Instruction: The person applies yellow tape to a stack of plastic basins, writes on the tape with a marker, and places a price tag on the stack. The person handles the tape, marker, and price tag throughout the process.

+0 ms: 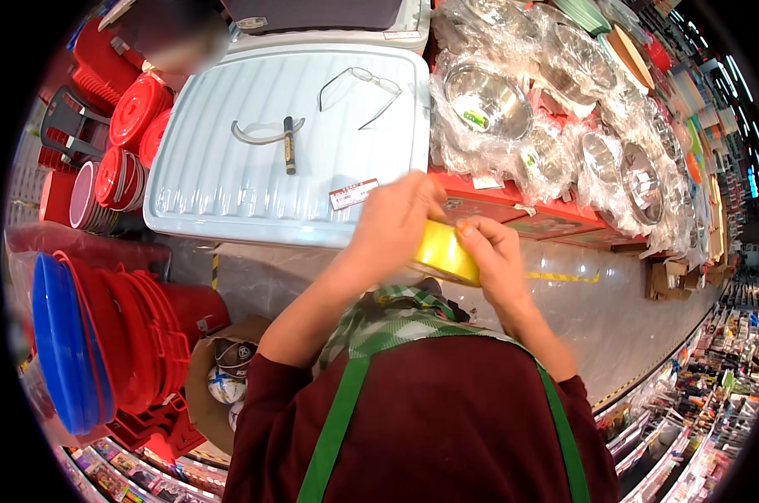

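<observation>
Between my two hands is a roll of yellow tape (pixel 447 253), in front of my body near the front right corner of a pale blue plastic lid (pixel 228 188). My right hand (pixel 495 254) grips the roll's right side, with the thumb on its upper edge. My left hand (pixel 399 217) is at the roll's left upper side, its fingers bent and slightly blurred; whether it pinches the tape cannot be told. On the lid lie a black marker (pixel 289 146), a curved pale strip (pixel 253 138) under it, a pair of eyeglasses (pixel 362 74) and a label (pixel 354 193) bearing writing.
Metal bowls (pixel 489 100) in clear plastic wrap cover a red stand on the right. To the left are red buckets (pixel 137 113), a stack of red and blue tubs (pixel 65 346) and a cardboard box (pixel 203 390) with balls. Shelves of goods (pixel 687 402) line the lower right.
</observation>
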A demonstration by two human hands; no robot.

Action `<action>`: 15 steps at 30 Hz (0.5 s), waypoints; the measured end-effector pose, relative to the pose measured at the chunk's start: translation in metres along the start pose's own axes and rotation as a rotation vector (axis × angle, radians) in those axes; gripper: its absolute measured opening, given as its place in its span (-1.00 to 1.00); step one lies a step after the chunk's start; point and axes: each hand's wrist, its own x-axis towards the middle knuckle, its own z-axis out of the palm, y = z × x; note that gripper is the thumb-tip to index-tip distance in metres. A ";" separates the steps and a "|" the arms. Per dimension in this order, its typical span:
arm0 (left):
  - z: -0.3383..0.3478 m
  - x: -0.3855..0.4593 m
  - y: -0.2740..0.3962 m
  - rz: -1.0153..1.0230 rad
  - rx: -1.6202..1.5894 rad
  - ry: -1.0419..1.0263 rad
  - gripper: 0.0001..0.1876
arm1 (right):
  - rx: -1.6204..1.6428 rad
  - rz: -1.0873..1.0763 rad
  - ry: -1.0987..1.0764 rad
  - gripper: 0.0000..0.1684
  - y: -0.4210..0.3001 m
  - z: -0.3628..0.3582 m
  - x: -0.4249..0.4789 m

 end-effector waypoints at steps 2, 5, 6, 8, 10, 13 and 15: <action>0.002 0.005 0.007 0.029 -0.060 0.333 -0.71 | 0.189 -0.051 0.165 -0.66 0.009 0.006 -0.002; -0.001 -0.013 -0.006 0.024 -0.067 0.467 -0.78 | 0.245 -0.158 0.358 -0.61 0.005 0.010 -0.004; 0.000 -0.023 -0.008 -0.054 -0.120 0.402 -0.81 | 0.201 -0.223 0.379 -0.61 0.009 0.008 -0.006; 0.013 -0.040 -0.007 -0.094 -0.274 0.300 -0.80 | 0.091 -0.301 0.454 -0.59 0.011 0.009 -0.007; 0.026 -0.043 0.001 -0.121 -0.433 0.233 -0.74 | -0.043 -0.334 0.547 -0.56 0.007 0.019 -0.005; 0.037 -0.036 0.020 -0.171 -0.642 0.177 -0.68 | -0.099 -0.560 0.602 -0.61 0.023 0.021 0.000; 0.036 -0.032 0.026 -0.241 -0.717 0.142 -0.67 | -0.154 -0.601 0.589 -0.57 0.027 0.022 -0.002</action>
